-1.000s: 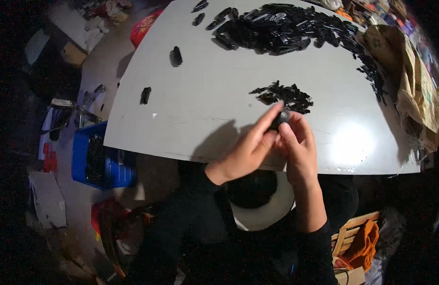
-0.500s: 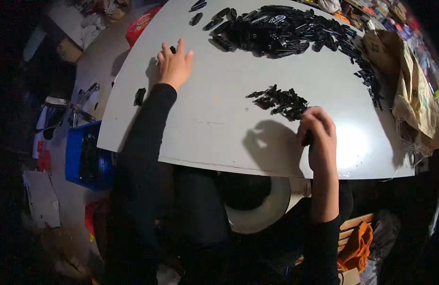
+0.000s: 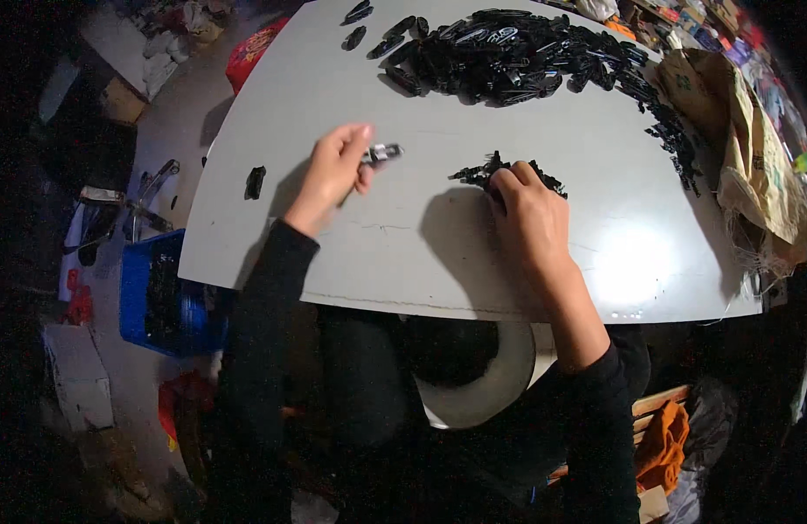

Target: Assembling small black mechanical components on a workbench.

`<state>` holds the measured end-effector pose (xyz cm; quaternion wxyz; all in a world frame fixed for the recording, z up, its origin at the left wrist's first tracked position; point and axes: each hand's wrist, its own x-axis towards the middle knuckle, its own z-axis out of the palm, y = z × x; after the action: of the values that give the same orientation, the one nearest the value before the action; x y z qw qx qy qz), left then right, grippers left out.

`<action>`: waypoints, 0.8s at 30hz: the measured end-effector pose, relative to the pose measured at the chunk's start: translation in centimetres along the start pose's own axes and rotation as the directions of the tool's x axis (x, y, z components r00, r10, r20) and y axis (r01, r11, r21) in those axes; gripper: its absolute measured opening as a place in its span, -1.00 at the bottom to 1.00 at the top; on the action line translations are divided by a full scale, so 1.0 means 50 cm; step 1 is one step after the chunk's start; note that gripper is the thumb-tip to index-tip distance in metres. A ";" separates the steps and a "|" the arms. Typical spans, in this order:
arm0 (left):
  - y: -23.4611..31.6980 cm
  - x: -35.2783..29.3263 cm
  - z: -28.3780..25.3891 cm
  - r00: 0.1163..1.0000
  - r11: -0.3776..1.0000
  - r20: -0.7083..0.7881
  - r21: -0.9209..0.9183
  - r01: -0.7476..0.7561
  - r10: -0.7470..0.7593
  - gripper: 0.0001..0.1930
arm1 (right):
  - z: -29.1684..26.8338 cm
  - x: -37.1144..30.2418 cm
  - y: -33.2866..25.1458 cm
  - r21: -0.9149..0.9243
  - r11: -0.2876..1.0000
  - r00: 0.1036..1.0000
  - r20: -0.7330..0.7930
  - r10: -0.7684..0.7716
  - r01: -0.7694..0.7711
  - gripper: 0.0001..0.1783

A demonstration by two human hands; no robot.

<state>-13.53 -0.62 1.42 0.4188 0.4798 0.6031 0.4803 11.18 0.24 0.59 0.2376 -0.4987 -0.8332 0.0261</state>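
Note:
My left hand point(image 3: 327, 182), raised above the left half of the white table point(image 3: 377, 271), pinches a shiny black oblong plastic piece point(image 3: 386, 153) that sticks out to the right of its fingers. My right hand point(image 3: 533, 214) is over a small heap of little black plastic parts point(image 3: 482, 170). Its fingers are bent together, and whatever they hold is hidden beneath them. Off to the left, a single black plastic piece point(image 3: 256, 182) lies by itself on the tabletop.
Along the far side spreads a large pile of black oblong pieces point(image 3: 499, 61), trailing into small black parts point(image 3: 678, 157) at the right. A brown paper sack point(image 3: 766, 157) stands at the right edge. A blue crate point(image 3: 141, 297) sits below the table's left corner.
My left hand has come from the table's far left toward the middle, the black oblong piece now showing in its fingers. My right hand has moved left and forward onto the small heap.

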 end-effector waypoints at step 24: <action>0.040 -0.209 0.197 0.865 0.884 0.188 -0.058 -0.464 0.466 -0.50 | -0.082 -0.116 -0.085 0.920 0.006 0.882 0.373 0.288 -0.392 -0.86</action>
<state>-1.71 -8.98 2.01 0.3510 0.6535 0.4227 0.5206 11.70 -7.55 3.29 0.4600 -0.3946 -0.4623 0.6473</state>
